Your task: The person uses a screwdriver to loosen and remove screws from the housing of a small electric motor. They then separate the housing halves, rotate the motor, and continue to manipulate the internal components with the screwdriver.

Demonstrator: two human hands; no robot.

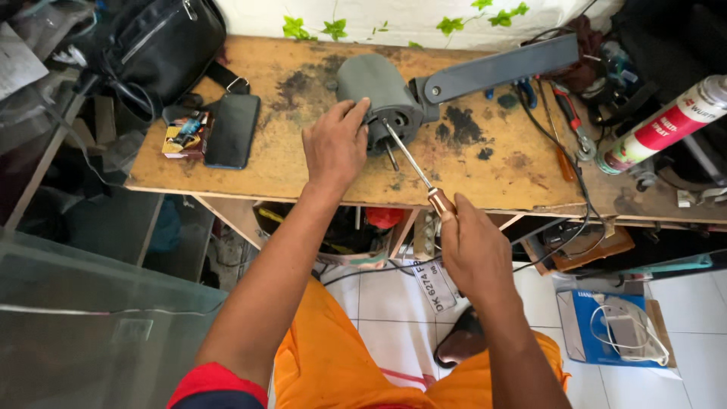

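Observation:
A grey fan motor housing (380, 89) with a long grey arm (500, 68) lies on the stained wooden workbench (288, 163). My left hand (335, 144) presses on the housing's front left side, fingers spread over it. My right hand (469, 246) grips the brown handle of a screwdriver (415, 167). Its metal shaft slants up and left, and the tip sits at the housing's front face beside the short motor shaft.
A black phone (232, 130) and a small box (185, 135) lie at the bench's left, below a black bag (155, 45). A spray can (666, 125), pliers (566, 110) and cables sit at the right. Shelves with clutter are under the bench. White tiled floor below.

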